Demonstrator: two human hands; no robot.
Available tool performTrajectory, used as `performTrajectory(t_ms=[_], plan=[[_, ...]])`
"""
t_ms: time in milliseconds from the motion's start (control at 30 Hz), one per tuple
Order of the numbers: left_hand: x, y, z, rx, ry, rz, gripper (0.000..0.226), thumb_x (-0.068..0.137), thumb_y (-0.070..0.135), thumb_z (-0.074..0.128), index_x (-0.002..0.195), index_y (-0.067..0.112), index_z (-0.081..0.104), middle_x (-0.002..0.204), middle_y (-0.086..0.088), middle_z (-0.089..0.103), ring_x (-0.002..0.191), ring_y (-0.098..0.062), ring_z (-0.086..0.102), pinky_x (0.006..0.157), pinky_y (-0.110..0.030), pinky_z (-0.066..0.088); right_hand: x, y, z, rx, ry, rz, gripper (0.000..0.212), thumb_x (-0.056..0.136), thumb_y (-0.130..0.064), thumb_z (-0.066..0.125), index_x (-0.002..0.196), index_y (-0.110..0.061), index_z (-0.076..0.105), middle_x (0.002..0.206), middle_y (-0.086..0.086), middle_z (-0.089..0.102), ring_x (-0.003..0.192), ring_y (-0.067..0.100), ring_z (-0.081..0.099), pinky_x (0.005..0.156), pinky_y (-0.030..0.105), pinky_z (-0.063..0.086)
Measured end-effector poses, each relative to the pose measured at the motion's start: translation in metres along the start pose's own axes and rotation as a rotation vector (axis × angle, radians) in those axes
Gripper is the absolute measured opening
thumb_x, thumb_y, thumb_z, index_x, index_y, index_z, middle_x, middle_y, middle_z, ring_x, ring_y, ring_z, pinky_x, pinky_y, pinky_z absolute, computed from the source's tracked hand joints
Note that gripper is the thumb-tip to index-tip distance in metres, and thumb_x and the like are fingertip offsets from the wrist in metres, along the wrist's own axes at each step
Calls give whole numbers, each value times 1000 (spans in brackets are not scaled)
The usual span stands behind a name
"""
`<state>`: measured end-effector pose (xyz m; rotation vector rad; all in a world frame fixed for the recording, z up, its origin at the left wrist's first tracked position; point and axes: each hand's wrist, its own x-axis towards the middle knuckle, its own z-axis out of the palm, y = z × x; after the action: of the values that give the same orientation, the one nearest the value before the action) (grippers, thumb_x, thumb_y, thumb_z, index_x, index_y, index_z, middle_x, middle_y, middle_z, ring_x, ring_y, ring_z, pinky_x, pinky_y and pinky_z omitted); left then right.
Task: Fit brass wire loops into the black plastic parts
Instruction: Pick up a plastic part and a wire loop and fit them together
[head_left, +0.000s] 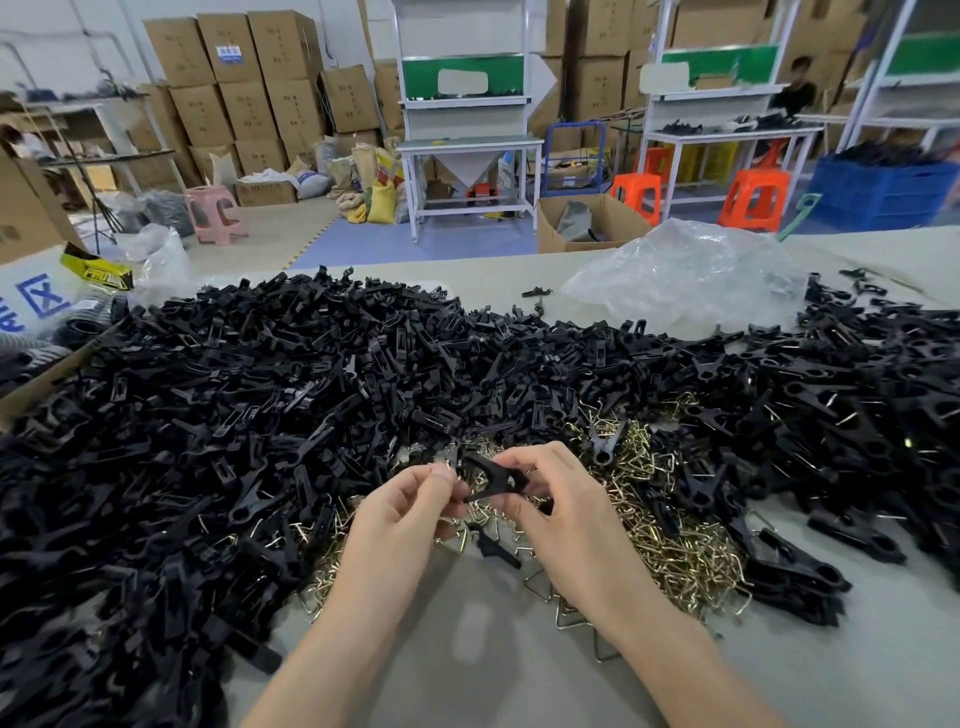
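Observation:
Above the table's middle, both hands hold one black plastic part (488, 474). My right hand (558, 499) grips its right end with fingers and thumb. My left hand (410, 506) pinches at the part's left end, where a bit of brass wire loop (456, 470) shows at the fingertips. Under and right of my hands lies a heap of brass wire loops (670, 545). A huge pile of loose black plastic parts (249, 395) covers the table's left and far side.
More black parts, some with wire fitted, lie at the right (857, 431). A crumpled clear plastic bag (685, 275) sits at the back right. A cardboard box edge (36, 384) is at far left. Bare grey table (483, 649) shows between my forearms.

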<state>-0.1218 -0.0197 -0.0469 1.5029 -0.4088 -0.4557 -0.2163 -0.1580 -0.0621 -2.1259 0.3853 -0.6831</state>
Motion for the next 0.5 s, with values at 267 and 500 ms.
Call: performTrajectory(t_ms=[267, 500], plan=[[1, 6, 2, -269, -82, -81, 23, 93, 18, 62, 76, 15, 77, 82, -6, 66, 73, -13, 58, 66, -29, 46, 2, 0, 0, 91, -8, 44, 32, 92, -16, 74, 113, -39, 64, 112, -22, 64, 104, -4, 60, 87, 11, 47], [-2, 3, 6, -307, -131, -128, 19, 70, 35, 70, 76, 19, 80, 82, -2, 68, 74, -8, 60, 66, -27, 47, 1, -1, 0, 99, 11, 18, 33, 91, -15, 74, 111, -40, 64, 110, -20, 64, 104, 0, 61, 88, 14, 48]])
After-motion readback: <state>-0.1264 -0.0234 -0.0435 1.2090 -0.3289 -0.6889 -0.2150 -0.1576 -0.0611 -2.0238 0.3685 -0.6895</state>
